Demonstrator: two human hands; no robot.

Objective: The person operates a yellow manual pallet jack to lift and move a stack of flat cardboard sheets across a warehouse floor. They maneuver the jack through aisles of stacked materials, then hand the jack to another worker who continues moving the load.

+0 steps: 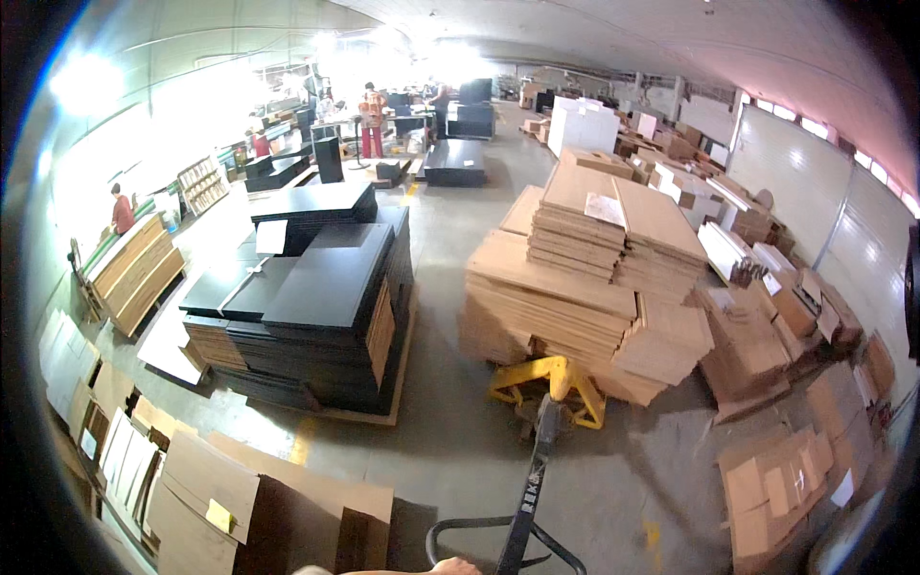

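At the lower edge, my left hand [456, 567] is closed on the black loop handle [470, 522] of a pallet jack; part of the hand is cut off by the picture's edge. My right hand is out of view. From the handle a dark shaft [530, 489] runs forward to the jack's yellow frame [534, 372]. Directly ahead of the frame stands a tall load of flat brown cardboard sheets [551, 276], piled in uneven stacks, with a paper sheet [605, 208] on top. The jack's forks are hidden beneath this load.
Left of the aisle stands a pallet of black panels [326, 278]. Cardboard boxes [206, 498] fill the near left; flattened cardboard [776, 489] lies at right. A grey concrete aisle [436, 287] runs between the stacks. Farther off, a person [372, 120] stands near worktables; another [123, 211] is at left.
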